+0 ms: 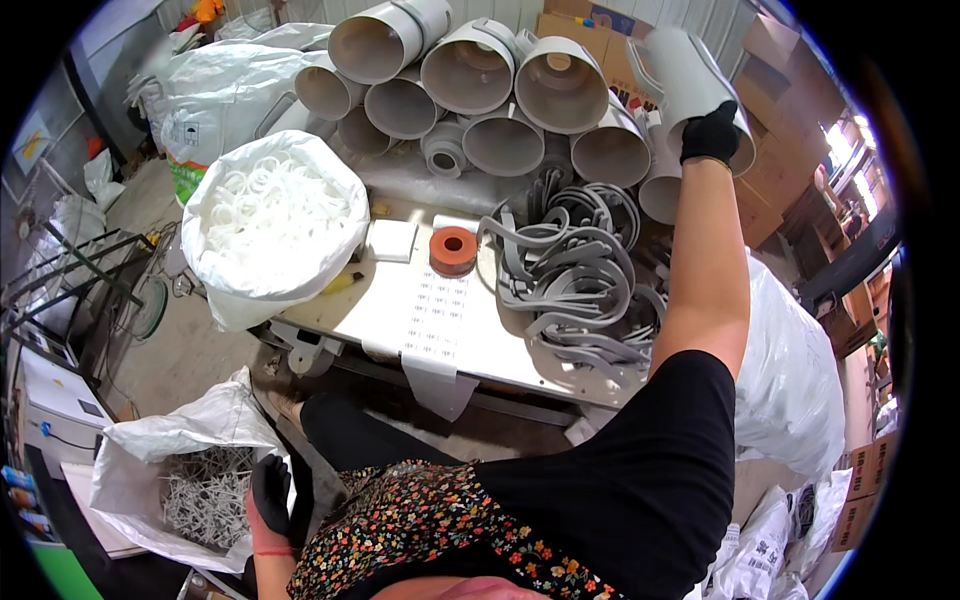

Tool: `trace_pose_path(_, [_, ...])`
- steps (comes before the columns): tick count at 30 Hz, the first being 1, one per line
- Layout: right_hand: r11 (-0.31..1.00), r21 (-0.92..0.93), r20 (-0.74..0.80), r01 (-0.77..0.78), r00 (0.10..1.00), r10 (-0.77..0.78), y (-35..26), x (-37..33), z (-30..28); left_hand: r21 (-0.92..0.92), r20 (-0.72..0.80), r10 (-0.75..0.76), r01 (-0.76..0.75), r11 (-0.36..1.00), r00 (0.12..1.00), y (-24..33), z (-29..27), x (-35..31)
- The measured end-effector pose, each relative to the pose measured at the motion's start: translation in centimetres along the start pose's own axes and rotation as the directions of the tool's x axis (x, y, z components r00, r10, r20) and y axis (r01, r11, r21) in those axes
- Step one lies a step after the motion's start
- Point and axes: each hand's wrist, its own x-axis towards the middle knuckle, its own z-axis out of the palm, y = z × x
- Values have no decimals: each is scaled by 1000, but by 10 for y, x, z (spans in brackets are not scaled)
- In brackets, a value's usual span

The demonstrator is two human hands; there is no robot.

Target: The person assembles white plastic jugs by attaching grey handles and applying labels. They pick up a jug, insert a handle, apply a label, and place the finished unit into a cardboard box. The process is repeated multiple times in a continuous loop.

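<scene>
My right hand (709,136), in a black glove, reaches far forward at the upper right. It is closed on the open rim of a grey plastic bucket (690,75) that lies on its side, mouth toward me. My left hand (271,492), also gloved in black, hangs low at the left with fingers loosely extended and nothing visible in it. It is beside a white woven sack (140,440) holding many thin pale strips (207,495). Several more grey buckets (467,68) are stacked on their sides along the table's back. Curved grey plastic handles (570,275) lie heaped in front of them.
On the white table (505,350) are an orange-brown tape roll (453,251), a label sheet (437,310) hanging over the front edge, and a small white box (391,241). A sack of white rings (275,215) stands left; cardboard boxes (770,130) and a plastic-wrapped bundle (790,365) are right.
</scene>
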Motion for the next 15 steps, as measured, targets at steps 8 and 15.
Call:
trace_pose_path(8, [476, -633, 687, 610, 726, -18, 78, -3, 16, 209, 25, 70, -74, 975, 997, -6, 9, -28])
trace_pose_path(15, [425, -466, 824, 776, 556, -110, 125, -17, 40, 19, 49, -107, 107, 994, 993, -28, -26, -2])
